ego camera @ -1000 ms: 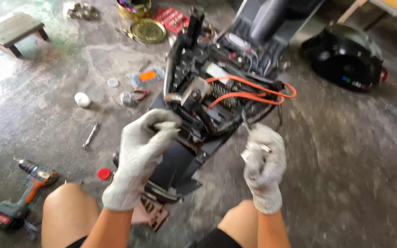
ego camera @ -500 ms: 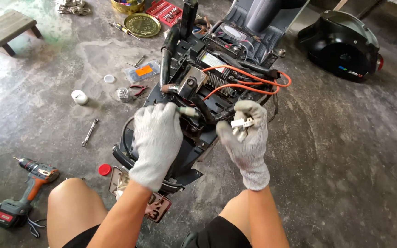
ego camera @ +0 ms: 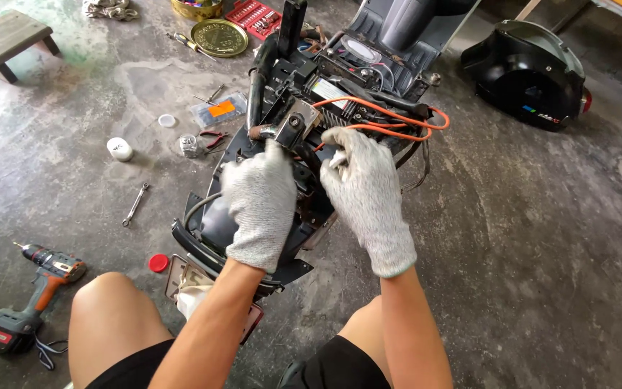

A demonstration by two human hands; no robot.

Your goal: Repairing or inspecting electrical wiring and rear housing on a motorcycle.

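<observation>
In the head view, the person crouches over a stripped scooter body (ego camera: 282,166) that lies on the concrete floor (ego camera: 541,252), bare knees on either side of its near end. Both hands wear grey knit gloves. The left hand (ego camera: 260,205) rests palm down on the dark frame, its fingers curled over the parts just below a round metal fitting (ego camera: 293,124); whether it grips anything underneath cannot be told. The right hand (ego camera: 365,191) sits just beside it, fingers bent and pinched around something small and white at the fingertips, close under the orange cables (ego camera: 390,119) that loop across the open body. The two hands nearly touch over the middle of the frame. A licence-plate holder (ego camera: 181,274) pokes out at the near end between the knees. To the left on the floor lie a spanner (ego camera: 135,204), a red cap (ego camera: 158,263), a white round container (ego camera: 119,149), a clear lid (ego camera: 168,120) and red-handled pliers (ego camera: 214,137). A cordless drill (ego camera: 26,295) with an orange and black body lies at the lower left. Farther off sit a brass-coloured round tray (ego camera: 219,37), a red socket case (ego camera: 253,14) and a small wooden stool (ego camera: 8,39). A detached black body panel (ego camera: 527,72) stands well apart at the upper right.
</observation>
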